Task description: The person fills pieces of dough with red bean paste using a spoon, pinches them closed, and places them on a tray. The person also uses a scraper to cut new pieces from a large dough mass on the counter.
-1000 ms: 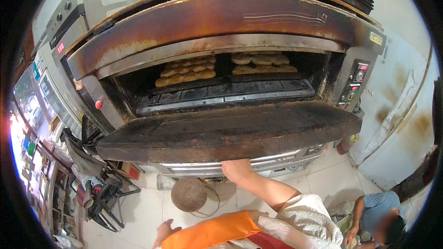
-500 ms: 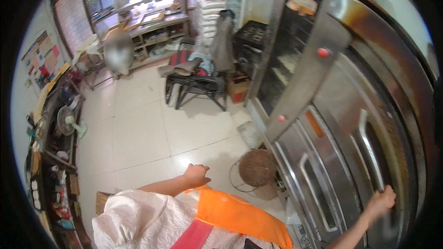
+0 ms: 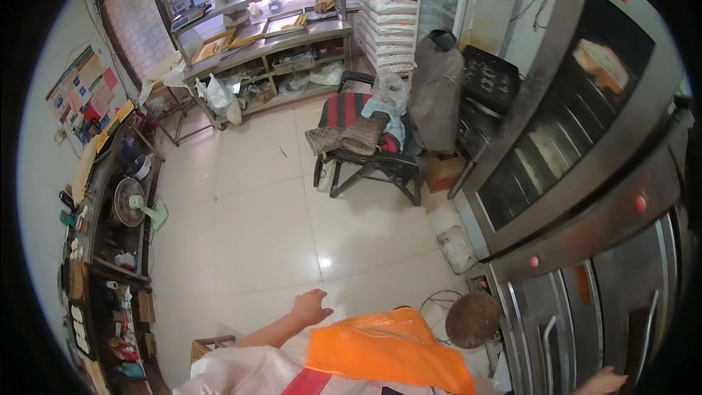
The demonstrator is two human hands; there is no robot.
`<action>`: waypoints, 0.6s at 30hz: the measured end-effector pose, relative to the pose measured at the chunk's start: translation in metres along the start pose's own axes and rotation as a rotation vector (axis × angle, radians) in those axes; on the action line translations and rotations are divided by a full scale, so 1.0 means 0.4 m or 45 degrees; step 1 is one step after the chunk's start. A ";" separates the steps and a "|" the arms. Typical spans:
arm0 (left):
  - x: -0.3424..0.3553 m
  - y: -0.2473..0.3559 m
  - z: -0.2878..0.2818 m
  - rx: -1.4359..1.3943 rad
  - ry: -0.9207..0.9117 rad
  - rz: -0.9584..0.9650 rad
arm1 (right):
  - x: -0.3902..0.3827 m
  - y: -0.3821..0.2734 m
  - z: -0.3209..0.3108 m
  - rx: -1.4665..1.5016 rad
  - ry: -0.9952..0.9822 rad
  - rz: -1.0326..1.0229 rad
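Note:
My left hand point(image 3: 311, 308) hangs in the air in front of my orange apron point(image 3: 387, 347), fingers loosely stretched, holding nothing. At the lower right edge my right hand point(image 3: 602, 382) reaches toward the steel deck oven point(image 3: 585, 307), its fingers extended and apart. Its fingertips are close beside the long upright oven door handle point(image 3: 646, 336) and do not wrap around it. A second, lower handle point(image 3: 548, 355) is on the door to the left of that hand. Both oven doors look closed.
A glass-door steel cabinet point(image 3: 570, 117) stands beyond the oven. A round brown-topped stool point(image 3: 473, 320) is near my right side. Ahead are a folding chair point(image 3: 351, 139), stacked sacks point(image 3: 386, 33) and a counter with trays point(image 3: 263, 44). Shelves with a fan point(image 3: 130, 202) line the left wall.
My right hand has come off the oven door handle it was gripping. My view has turned right, toward the room and cabinet. The left hand stays in front of the apron.

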State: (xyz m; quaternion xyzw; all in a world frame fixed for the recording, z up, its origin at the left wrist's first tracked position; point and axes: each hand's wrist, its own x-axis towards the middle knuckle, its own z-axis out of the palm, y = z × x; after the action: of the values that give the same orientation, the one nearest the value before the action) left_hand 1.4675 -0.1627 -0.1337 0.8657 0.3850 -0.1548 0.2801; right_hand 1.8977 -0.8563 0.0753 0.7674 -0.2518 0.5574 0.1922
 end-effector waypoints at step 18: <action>0.566 -0.350 -0.594 -0.089 0.353 -0.302 | -1.210 -2.066 -1.029 1.868 -2.179 -1.479</action>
State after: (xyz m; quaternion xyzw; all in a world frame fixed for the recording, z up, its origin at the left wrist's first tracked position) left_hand 1.5231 0.1886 -0.1054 0.8169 0.5246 -0.0523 0.2340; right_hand 1.9600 0.1245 -0.2720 0.8041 0.4446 -0.2731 -0.2850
